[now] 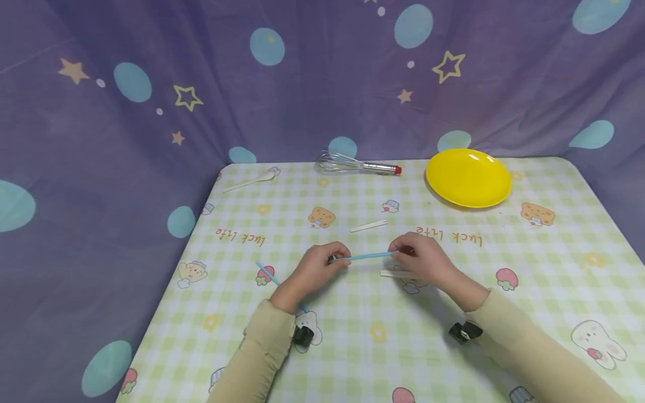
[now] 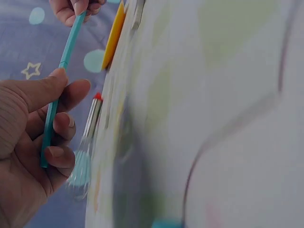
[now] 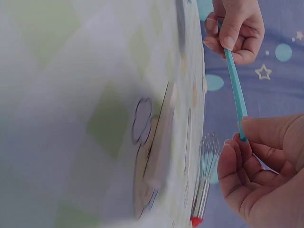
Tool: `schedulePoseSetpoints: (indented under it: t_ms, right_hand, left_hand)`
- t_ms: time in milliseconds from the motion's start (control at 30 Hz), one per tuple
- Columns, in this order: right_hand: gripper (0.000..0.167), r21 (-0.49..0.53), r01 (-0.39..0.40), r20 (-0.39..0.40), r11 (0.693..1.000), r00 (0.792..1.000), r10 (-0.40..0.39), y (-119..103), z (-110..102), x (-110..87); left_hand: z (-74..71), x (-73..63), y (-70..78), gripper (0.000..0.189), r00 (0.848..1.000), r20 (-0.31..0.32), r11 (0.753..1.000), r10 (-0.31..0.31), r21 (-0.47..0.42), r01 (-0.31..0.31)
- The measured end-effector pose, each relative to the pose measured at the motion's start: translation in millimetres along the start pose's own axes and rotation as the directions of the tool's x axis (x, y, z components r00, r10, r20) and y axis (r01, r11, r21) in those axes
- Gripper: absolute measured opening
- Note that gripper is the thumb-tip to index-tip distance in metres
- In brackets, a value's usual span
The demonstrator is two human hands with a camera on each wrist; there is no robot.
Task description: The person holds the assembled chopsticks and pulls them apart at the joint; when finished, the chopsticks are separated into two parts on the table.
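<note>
A slim, square-edged blue stick (image 1: 370, 256) with a thin seam across it is held nearly level above the table between both hands. My left hand (image 1: 325, 263) grips one end, thumb on top and fingers curled around it in the left wrist view. My right hand (image 1: 423, 257) pinches the opposite end between thumb and fingertips, as the right wrist view shows. A second blue stick (image 1: 267, 272) lies under my left wrist, partly hidden by it. Below my right hand lies a pale short stick (image 1: 390, 273), partly covered; another pale stick (image 1: 369, 226) rests just beyond the hands.
A wire whisk (image 1: 358, 165) with a red-tipped handle lies along the far edge. To its right is a yellow plate (image 1: 468, 179); to its left, a pale spoon (image 1: 252, 182). A checked cloth (image 1: 378, 358) covers the table, with a purple curtain (image 1: 302, 101) behind.
</note>
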State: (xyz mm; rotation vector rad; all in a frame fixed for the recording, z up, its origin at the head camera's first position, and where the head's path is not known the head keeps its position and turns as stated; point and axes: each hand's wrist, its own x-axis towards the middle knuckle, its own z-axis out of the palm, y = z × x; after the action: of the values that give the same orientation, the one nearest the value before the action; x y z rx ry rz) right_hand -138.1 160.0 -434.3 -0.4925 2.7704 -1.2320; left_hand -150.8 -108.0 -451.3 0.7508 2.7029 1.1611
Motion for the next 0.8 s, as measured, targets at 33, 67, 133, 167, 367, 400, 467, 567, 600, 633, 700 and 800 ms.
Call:
schedulePoseSetpoints:
  t_ms: [33, 67, 133, 167, 367, 400, 467, 567, 600, 633, 700, 800]
  right_hand:
    - [0.005, -0.003, -0.002, -0.002, 1.0, 1.0, 0.002, 2.5, -2.0, -1.9]
    - [0.004, -0.006, -0.005, -0.005, 1.0, 1.0, 0.005, 5.0, -3.8, -3.8]
    - [0.003, -0.008, -0.007, -0.004, 1.0, 1.0, 0.007, 9.6, -6.9, -6.8]
    - [0.002, -0.011, -0.008, -0.001, 1.0, 1.0, 0.008, 11.6, -8.0, -8.1]
    - [0.005, -0.012, 0.017, 0.028, 1.0, 0.999, -0.017, 18.2, -8.6, -11.2]
    - [0.005, -0.006, 0.032, 0.033, 0.999, 0.999, -0.031, 18.5, -7.9, -11.2]
    - [0.006, -0.004, 0.069, 0.037, 0.998, 0.997, -0.069, 18.5, -6.1, -11.0]
    - [0.009, -0.012, 0.125, 0.039, 0.992, 0.991, -0.125, 17.4, -2.6, -10.0]
    - [0.01, -0.021, 0.138, 0.039, 0.99, 0.99, -0.137, 17.1, -1.1, -9.6]
    - [0.01, -0.033, 0.154, 0.037, 0.988, 0.988, -0.153, 16.6, 0.2, -9.2]
    - [0.009, -0.056, 0.181, 0.03, 0.982, 0.983, -0.18, 15.8, 2.7, -8.4]
    - [0.006, -0.09, 0.207, 0.016, 0.974, 0.978, -0.207, 16.3, 5.6, -8.2]
  left_hand:
    - [2.8, 1.6, 1.8, 0.005, 1.0, 0.008, 1.0, -0.001, -0.013, 0.001]
    - [5.7, 3.1, 3.6, 0.005, 1.0, 0.012, 1.0, -0.001, -0.023, 0.001]
    - [11.6, 5.8, 7.3, 0.005, 1.0, 0.016, 1.0, 0.002, -0.029, -0.002]
    - [14.5, 7.1, 9.2, 0.005, 1.0, 0.014, 1.0, 0.002, -0.028, -0.001]
    - [30.3, 14.4, 19.1, 0.004, 1.0, -0.006, 1.0, 0.022, 0.018, -0.022]
    - [32.5, 15.6, 20.7, 0.004, 1.0, -0.007, 0.999, 0.026, 0.02, -0.026]
    - [36.7, 18.1, 23.7, 0.004, 0.999, -0.006, 0.999, 0.034, 0.016, -0.034]
    - [42.2, 21.1, 27.8, 0.004, 0.999, -0.006, 0.999, 0.051, 0.006, -0.051]
    - [43.8, 22.0, 29.0, 0.004, 0.998, -0.007, 0.998, 0.057, 0.01, -0.057]
    - [45.0, 22.6, 30.4, 0.004, 0.998, -0.007, 0.998, 0.062, 0.013, -0.062]
    - [46.9, 23.5, 33.4, 0.005, 0.998, -0.004, 0.997, 0.068, 0.024, -0.068]
    - [48.8, 24.6, 35.6, 0.009, 0.998, 0.003, 0.996, 0.068, 0.053, -0.068]
